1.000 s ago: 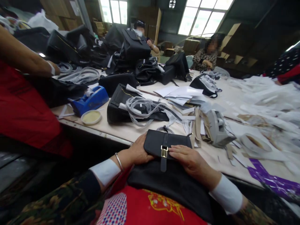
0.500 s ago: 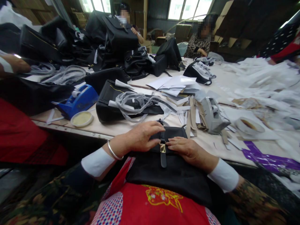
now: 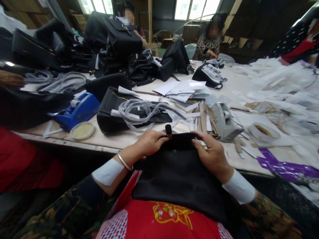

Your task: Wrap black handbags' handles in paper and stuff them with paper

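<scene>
A black bag (image 3: 179,166) lies on my lap against the table edge, its flap lifted back at the top. My left hand (image 3: 151,142) is closed on the flap's left side, fingers pinching near the strap tab (image 3: 168,130) that sticks up. My right hand (image 3: 211,154) grips the flap's right side, fingers curled over the top edge. A small metal stud (image 3: 175,151) shows on the bag's front below the flap.
On the table (image 3: 119,139) lie a black bag wrapped in clear plastic (image 3: 134,111), a blue tape dispenser (image 3: 78,111), a round lid (image 3: 82,130), a grey dispenser (image 3: 224,121), paper sheets (image 3: 184,88), a tape roll (image 3: 264,131). Black bags pile at back. Other people sit around.
The flap, shut with its gold clasp before, is now opened and folded back. Both hands moved from lying on the clasp to gripping the flap's upper edge.
</scene>
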`<state>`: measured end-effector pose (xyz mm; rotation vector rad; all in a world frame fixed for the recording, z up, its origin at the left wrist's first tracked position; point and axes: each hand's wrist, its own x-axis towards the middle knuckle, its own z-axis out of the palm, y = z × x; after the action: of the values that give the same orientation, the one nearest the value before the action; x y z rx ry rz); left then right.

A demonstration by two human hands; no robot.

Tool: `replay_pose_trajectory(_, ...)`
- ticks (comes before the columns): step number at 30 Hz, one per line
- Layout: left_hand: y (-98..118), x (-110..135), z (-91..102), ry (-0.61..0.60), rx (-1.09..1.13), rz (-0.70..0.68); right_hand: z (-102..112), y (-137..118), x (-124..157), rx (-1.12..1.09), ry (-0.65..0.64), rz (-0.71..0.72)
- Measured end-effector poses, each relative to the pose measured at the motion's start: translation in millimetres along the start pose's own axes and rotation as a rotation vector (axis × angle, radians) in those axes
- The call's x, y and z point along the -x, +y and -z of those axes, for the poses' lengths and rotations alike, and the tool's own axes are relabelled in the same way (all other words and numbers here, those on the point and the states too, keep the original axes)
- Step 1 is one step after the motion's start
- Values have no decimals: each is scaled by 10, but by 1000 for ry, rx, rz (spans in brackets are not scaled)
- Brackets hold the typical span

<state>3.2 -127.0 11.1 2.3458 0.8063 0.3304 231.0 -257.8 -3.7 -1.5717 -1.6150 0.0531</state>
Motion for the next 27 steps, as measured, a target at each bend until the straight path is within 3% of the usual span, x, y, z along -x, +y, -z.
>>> replay_pose_trajectory(2,-4,-111,132,-47,14,58,51,-61,42,86,106,52)
replay_pose_trajectory(3,-2,-156,185,-73,20,61,76,-99,76,116,95,98)
replay_pose_trajectory(4,8,-196,229,-96,15,56,96,-142,114,137,16,158)
replay_pose_trajectory(6,56,-269,294,-73,-51,21,103,-231,185,165,-299,276)
replay_pose_trajectory(8,141,-345,332,120,-220,-4,59,-292,220,205,-632,340)
replay_pose_trajectory(10,245,-407,317,512,-362,-84,-9,-295,213,253,-729,303)
replay_pose_trajectory(12,341,-417,206,666,-369,-259,-67,-260,192,266,-740,269)
replay_pose_trajectory(13,373,-396,108,652,-342,-356,-87,-239,186,260,-726,263)
replay_pose_trajectory(15,384,-323,-150,411,-299,-507,-113,-199,190,231,-676,274)
replay_pose_trajectory(17,315,-236,-409,28,-355,-506,-124,-157,206,177,-621,316)
replay_pose_trajectory(19,206,-150,-574,-190,-410,-417,-115,-114,216,90,-579,353)
replay_pose_trajectory(21,120,-66,-617,-270,-443,-340,-70,-94,209,-53,-554,361)
replay_pose_trajectory(24,93,42,-558,-275,-460,-290,39,-119,181,-209,-416,283)
replay_pose_trajectory(27,138,97,-497,-258,-450,-299,60,-114,183,-97,-400,243)
